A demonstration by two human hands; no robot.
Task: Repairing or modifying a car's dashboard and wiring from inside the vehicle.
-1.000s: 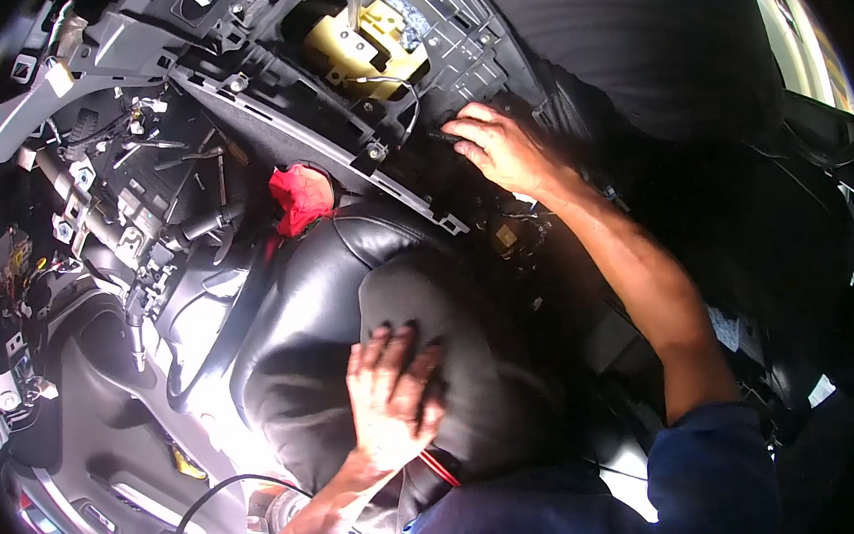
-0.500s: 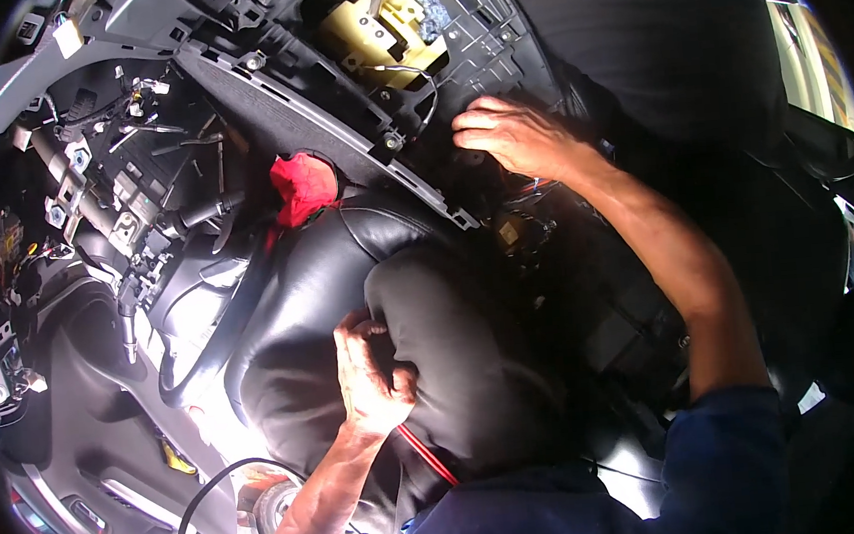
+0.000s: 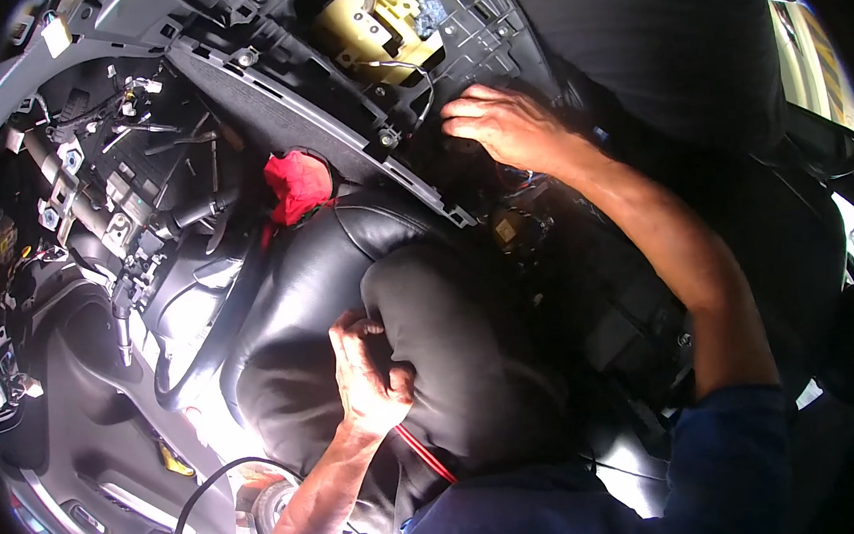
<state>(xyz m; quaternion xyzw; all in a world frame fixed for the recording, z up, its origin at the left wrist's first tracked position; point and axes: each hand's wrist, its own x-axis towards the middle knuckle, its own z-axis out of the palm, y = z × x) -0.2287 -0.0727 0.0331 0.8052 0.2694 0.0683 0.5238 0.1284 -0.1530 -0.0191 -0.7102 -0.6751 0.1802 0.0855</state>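
Resting half-curled against one knee (image 3: 425, 302): left hand (image 3: 368, 382); beside one console (image 3: 481, 37): right hand (image 3: 505, 132), grip unclear.

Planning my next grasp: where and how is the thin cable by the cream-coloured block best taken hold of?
Probably pinch the thin cable at its outward bend, coming from the right, where the right hand is near: that stretch curves out below the cream-coloured block, so a grip may close around it.

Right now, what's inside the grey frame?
Inside the frame is a yellow block with a thin wire by it. What's under the block and the right hand is covered, so I can't tell.
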